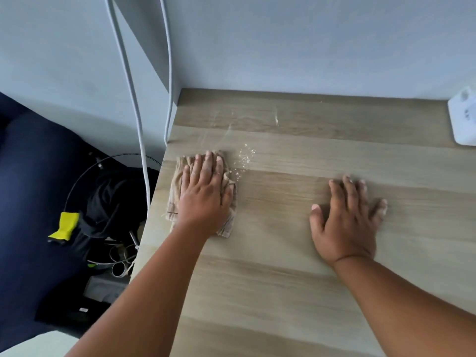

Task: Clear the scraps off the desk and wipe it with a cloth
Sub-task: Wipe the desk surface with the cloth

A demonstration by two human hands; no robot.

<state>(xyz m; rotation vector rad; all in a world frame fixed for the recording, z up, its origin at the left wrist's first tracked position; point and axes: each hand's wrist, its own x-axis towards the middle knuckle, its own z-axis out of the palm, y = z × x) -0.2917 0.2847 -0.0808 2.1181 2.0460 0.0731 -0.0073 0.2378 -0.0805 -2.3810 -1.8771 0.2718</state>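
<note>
A light wooden desk (296, 266) fills the right of the view. My left hand (204, 191) lies flat, fingers spread, pressing a crumpled beige cloth (175, 194) onto the desk near its left edge. Just right of the cloth lies a scatter of tiny pale crumbs (244, 158). Faint streaks (226, 124) mark the wood behind the cloth. My right hand (346, 220) rests palm-down on the bare desk, fingers apart, holding nothing.
A white power strip (463, 119) sits at the desk's far right by the wall. Two white cables (139, 119) hang down the wall left of the desk. Below the left edge lies a dark bag with a yellow tag (64, 225) and metal scissors (121, 264).
</note>
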